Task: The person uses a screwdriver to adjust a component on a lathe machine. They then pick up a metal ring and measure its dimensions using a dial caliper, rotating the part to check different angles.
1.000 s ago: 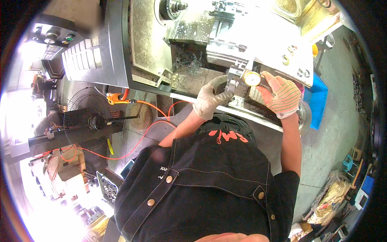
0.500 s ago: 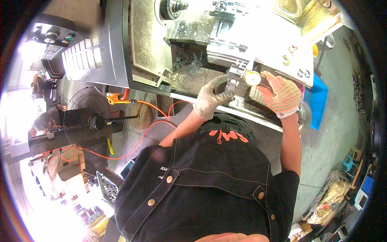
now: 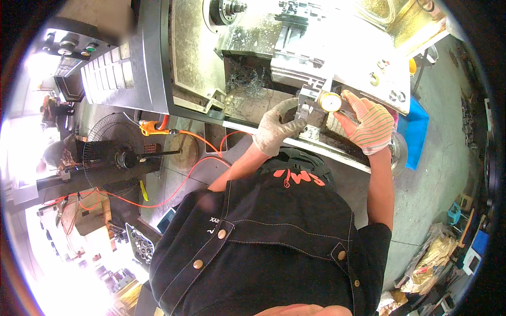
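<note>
- Dial gauge (image 3: 330, 102), pale face in a yellow rim: raised over the near edge of the machine bed, between the two hands. Face turned upward; reading too small and washed out to make out.
- Metal body (image 3: 307, 96): just left of the dial and apparently joined to it; the joint itself is not clear.
- Left hand (image 3: 273, 130), pale glove: curled, thumb on the near side and fingers on the far, gripping the metal body.
- Right hand (image 3: 367, 125), striped glove: partly open, thumb and forefinger spread at the dial's right rim. Cannot tell whether they pinch it or only rest there.
- Step in hand (judgement): adjusting or checking the gauge, left hand steadying, right hand working at the dial.
- Next move (judgement): calls for a firm left grip and a small, light finger movement on the right, face kept in sight; a slip could knock the setting.
- Farther off: metal shavings (image 3: 249, 80) in the bed to the far left, with a chuck (image 3: 225, 11) beyond them.
- To the right: a blue bin (image 3: 416, 129) beside the machine.
</note>
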